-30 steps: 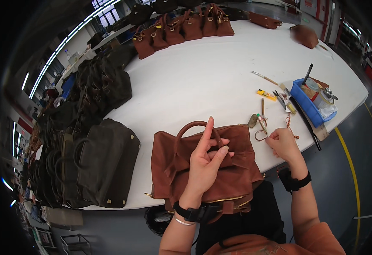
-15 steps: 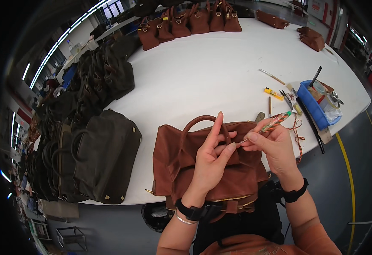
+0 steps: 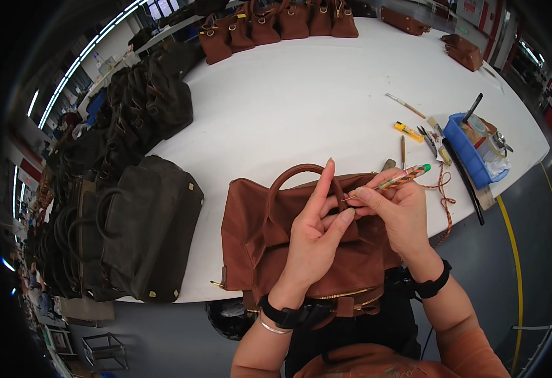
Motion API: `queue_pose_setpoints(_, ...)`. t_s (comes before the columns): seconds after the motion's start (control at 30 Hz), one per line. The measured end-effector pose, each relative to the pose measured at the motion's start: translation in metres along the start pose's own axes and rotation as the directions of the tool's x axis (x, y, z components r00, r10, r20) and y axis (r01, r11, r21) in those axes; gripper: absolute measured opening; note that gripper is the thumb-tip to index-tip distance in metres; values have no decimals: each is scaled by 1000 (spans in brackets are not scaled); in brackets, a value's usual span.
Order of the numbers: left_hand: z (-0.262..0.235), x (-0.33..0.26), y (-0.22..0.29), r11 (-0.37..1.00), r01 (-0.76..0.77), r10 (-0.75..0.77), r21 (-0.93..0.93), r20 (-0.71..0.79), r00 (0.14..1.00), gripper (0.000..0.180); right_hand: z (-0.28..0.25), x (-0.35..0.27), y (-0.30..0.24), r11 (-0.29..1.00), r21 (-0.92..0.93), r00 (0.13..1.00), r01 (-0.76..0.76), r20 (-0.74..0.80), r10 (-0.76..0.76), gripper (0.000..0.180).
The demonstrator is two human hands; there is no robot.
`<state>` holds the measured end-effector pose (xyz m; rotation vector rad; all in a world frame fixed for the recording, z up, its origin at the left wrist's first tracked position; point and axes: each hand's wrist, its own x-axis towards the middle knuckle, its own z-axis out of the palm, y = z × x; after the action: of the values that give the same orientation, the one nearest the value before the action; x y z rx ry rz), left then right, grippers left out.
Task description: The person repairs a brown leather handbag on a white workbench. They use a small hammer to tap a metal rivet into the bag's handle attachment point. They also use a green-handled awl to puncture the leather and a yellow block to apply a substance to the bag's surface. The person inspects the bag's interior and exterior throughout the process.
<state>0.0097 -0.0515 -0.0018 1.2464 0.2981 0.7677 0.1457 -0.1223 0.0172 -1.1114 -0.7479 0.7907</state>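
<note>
Working from the head view, locate the reddish-brown handbag (image 3: 244, 220) at the lower centre of the frame, resting at the edge of the white table (image 3: 288, 94) with its brass zipper (image 3: 336, 295) toward your lap. Your left hand (image 3: 313, 236) has its fingers bent around the right leg of the rolled handle (image 3: 296, 168), index finger extended upward. Your right hand (image 3: 402, 205) pinches a slim, pen-like tool (image 3: 408, 176) with a green end; its fine tip points left, toward the handle leg. Whether the tip touches the handle cannot be told, since your fingers crowd that spot.

For good control, support the handle leg directly behind the tip so that it does not roll. Grip the tool near its point and apply light, even pressure. Brace your right fingertips against the left hand to steady the point. Caution: a slip could mark the bag's face. Route the orange-patterned cord (image 3: 441, 187), at the right of the frame, clear of your wrist.
</note>
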Motion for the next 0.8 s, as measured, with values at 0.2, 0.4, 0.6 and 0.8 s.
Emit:
queue_pose_setpoints(0.2,0,0,-2,1000,-11,11,9,-3,1000,72,0,0,2,1000,-6,1000,5,6,-5,9)
queue_pose_setpoints(0.4,0,1,1,1000,1,-1,1,20,1000,73,-1,0,3,1000,-19,1000,8,7,-7,9)
queue_pose_setpoints(0.6,1,1,0,1000,5,-5,-8,9,1000,72,1,0,2,1000,-21,1000,2,-3,-2,10)
queue_pose_setpoints(0.8,0,0,-1,1000,7,-7,-6,4,1000,73,3,-1,2,999,-45,1000,5,-12,-6,10)
